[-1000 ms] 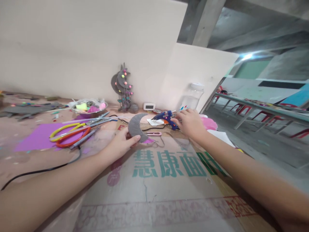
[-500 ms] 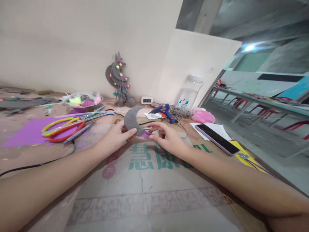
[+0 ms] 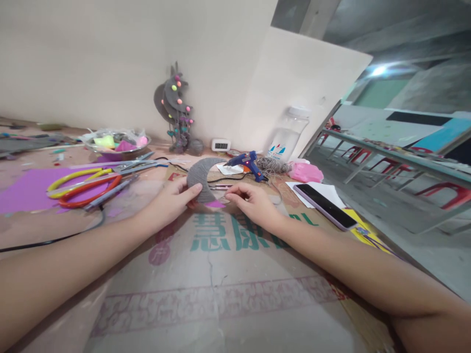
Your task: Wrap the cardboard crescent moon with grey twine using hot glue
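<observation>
Grey crescent (image 3: 199,177) | left hand (image 3: 175,198): fingers partly hidden | right hand (image 3: 256,204): pinch unclear

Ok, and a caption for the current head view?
Left hand holding a grey crescent, right hand near its lower tip, glue gun beyond them.

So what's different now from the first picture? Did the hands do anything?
The right hand left the blue glue gun and moved left and closer to the person, to the grey crescent's lower tip. Whether it pinches anything is too small to tell. The left hand still holds the crescent; the bottle stayed put.
</observation>
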Available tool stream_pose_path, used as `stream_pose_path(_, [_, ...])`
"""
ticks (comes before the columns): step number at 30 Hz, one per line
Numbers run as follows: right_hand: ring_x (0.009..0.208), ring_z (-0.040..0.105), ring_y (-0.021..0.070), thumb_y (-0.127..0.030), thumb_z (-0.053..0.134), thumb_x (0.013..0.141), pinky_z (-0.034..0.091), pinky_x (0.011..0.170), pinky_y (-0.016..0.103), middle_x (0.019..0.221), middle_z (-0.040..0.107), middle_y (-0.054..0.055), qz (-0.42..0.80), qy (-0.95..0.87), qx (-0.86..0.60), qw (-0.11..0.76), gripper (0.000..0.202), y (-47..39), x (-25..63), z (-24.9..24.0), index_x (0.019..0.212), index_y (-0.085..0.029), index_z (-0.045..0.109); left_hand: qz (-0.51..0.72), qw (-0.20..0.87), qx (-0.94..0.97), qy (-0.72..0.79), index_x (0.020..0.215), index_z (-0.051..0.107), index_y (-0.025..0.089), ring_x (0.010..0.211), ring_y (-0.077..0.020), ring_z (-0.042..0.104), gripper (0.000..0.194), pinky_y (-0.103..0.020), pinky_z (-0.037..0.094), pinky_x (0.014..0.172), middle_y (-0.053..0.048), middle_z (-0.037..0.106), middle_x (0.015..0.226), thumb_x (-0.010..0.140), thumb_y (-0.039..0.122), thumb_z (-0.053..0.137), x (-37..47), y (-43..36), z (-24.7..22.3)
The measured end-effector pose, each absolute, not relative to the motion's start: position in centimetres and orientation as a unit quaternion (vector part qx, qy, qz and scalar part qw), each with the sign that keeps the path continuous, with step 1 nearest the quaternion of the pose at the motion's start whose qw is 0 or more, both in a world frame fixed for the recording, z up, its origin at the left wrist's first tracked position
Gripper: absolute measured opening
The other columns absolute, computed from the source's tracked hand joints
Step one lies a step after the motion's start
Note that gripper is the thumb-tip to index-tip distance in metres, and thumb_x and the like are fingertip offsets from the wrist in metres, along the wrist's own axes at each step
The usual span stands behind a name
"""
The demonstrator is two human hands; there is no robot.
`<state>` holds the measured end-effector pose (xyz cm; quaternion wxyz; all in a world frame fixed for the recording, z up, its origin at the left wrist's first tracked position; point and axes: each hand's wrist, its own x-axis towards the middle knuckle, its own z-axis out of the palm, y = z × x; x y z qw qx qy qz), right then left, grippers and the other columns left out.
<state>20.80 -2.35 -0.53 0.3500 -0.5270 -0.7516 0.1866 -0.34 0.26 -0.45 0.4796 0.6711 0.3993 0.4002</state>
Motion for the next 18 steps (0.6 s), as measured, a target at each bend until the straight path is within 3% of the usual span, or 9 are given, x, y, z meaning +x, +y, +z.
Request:
stream_pose_path(9, [0.065, 0.052, 0.0119, -0.037, 0.052, 0.084, 0.039, 0.059, 0.024, 0.076, 0.063, 0.001, 0.177, -0.754, -0.522, 0.358, 0.021, -2.64, 20.67, -0.28, 0.082, -0.019, 0.062, 0.372, 0.485, 0.688, 0.390, 0.072, 0.059, 0.015, 0.065, -0.0156, 0.053, 0.028, -0.025, 0.040, 0.062, -0.001, 0.060, 0.069, 0.080, 0.041, 0.054, -0.26, 0.09, -0.45])
stream_pose_path(18, [0.067, 0.055, 0.0132, -0.038, 0.052, 0.085, 0.041, 0.061, 0.025, 0.076, 0.064, 0.001, 0.167, -0.753, -0.527, 0.357, 0.023, -2.77, 20.58, -0.11, 0.082, -0.019, 0.063, 0.376, 0.508, 0.673, 0.385, 0.059, 0.054, 0.018, 0.056, -0.0138, 0.045, 0.028, -0.025, 0.036, 0.056, 0.001, 0.051, 0.057, 0.076, 0.040, 0.057, -0.07, -0.42, 0.54])
